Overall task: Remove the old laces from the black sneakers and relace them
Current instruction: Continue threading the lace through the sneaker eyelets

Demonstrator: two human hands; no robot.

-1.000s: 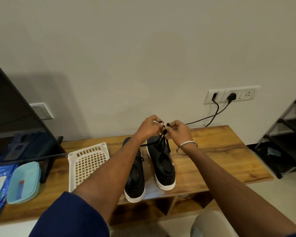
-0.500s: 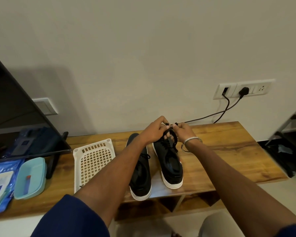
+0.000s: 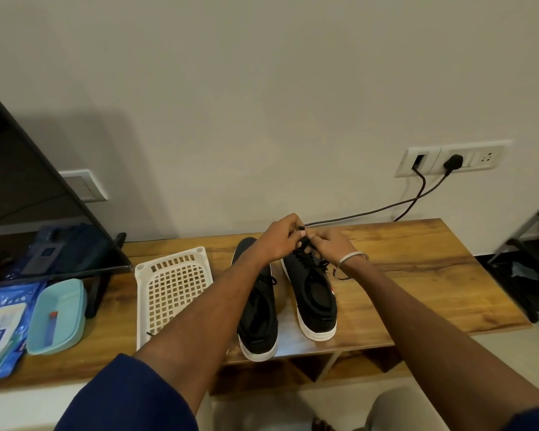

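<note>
Lace: black lace (image 3: 304, 244) on the right sneaker (image 3: 311, 287), bunched up at the toe end of the lacing, far side from me; a loose end trails off near the bracelet (image 3: 352, 258).
Lace versus fingers: from here I see both hands meeting right over that bunch, the lace running up between them, a short tip poking out above the left hand's thumb.
Left hand: left hand (image 3: 277, 241), fingers curled in, pinching the lace at the top.
Right hand: right hand (image 3: 329, 245), fingers bent round the lace just beside the left thumb; the two hands touch.
Hard to make out: I cannot tell which eyelet the lace enters; black on black, and the knuckles cover the spot.
Sneakers: the pair stands side by side on the wooden surface (image 3: 417, 275), heels toward me, white soles showing; the left sneaker (image 3: 257, 318) is partly covered by my left forearm, its own lace lying loose across the tongue.
Cut off: the sleeves leave the bottom of the view.
Around: a white plastic basket (image 3: 173, 287) just left of the sneakers, then a teal container (image 3: 56, 315) and a blue wipes pack (image 3: 0, 328), cropped at the edge; a dark screen (image 3: 28, 213) leans over that end.
Wall: socket plate (image 3: 451, 158) with two black cables (image 3: 386, 208) dropping behind the surface.
</note>
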